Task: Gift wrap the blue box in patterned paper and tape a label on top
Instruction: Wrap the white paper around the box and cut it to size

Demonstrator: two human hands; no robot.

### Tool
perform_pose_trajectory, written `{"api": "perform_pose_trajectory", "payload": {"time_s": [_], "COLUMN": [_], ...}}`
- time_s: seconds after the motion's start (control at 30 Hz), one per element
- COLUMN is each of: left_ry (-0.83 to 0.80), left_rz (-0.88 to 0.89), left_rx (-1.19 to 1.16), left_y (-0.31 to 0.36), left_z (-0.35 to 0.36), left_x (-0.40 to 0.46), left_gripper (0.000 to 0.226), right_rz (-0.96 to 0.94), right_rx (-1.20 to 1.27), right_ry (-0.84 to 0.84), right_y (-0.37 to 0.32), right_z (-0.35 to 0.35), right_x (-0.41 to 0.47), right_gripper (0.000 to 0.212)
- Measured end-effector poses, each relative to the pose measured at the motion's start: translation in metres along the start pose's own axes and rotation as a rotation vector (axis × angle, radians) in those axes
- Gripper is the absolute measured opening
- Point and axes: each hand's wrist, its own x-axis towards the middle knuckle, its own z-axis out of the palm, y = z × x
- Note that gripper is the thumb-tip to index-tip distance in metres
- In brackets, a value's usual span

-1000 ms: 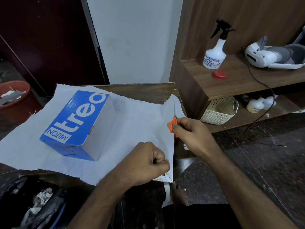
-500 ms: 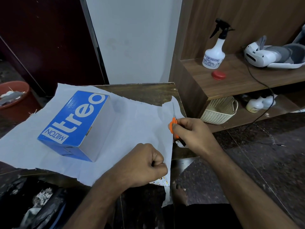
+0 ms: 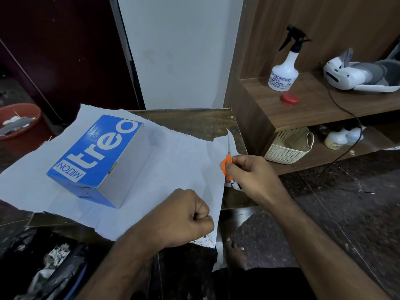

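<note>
The right hand's (image 3: pixel 253 176) fingers curl tight round orange-handled scissors (image 3: pixel 227 163), blades pointing to 12 o'clock along the wrapping paper's (image 3: pixel 173 169) edge. The left hand (image 3: pixel 184 217), fisted, pinches the paper's near edge. The blue box (image 3: pixel 97 156) lies on the paper at 10 o'clock, on the surface (image 3: pixel 194 122).

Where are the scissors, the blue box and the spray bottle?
scissors (image 3: pixel 226 162): head view, on the orange handle showing beside the right hand's fingers.
blue box (image 3: pixel 95 148): head view, on the blue top face with the white lettering.
spray bottle (image 3: pixel 283 74): head view, on the white body, on the upper shelf.
</note>
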Motion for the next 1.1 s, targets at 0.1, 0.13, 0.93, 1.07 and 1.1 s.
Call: {"api": "perform_pose_trajectory", "payload": {"time_s": [0.1, 0.13, 0.93, 1.07, 1.1], "left_ry": [-0.011, -0.017, -0.07, -0.075, -0.075], "left_rz": [-0.002, -0.003, 0.007, 0.006, 0.008], "left_rx": [0.009, 0.011, 0.04, 0.042, 0.04], "left_y": [-0.0014, -0.0021, -0.0035, -0.0049, -0.0053], "left_z": [0.0, -0.0005, -0.0039, -0.0034, -0.0034], "left_x": [-0.0004, -0.0005, -0.0036, -0.0039, -0.004], "left_gripper": [0.047, 0.047, 0.044, 0.044, 0.044], "right_rz": [0.014, 0.017, 0.008, -0.006, -0.006], "right_rx": [0.016, 0.013, 0.036, 0.042, 0.041], "right_ry": [0.012, 0.01, -0.022, -0.03, -0.033], "right_y": [-0.0008, -0.0007, 0.0021, 0.0048, 0.0053], "right_z": [-0.0002, -0.0004, -0.0012, -0.0007, -0.0006], "right_x": [0.0014, 0.002, 0.0049, 0.0065, 0.0065], "right_gripper": [0.031, 0.031, 0.031, 0.03, 0.029]}}
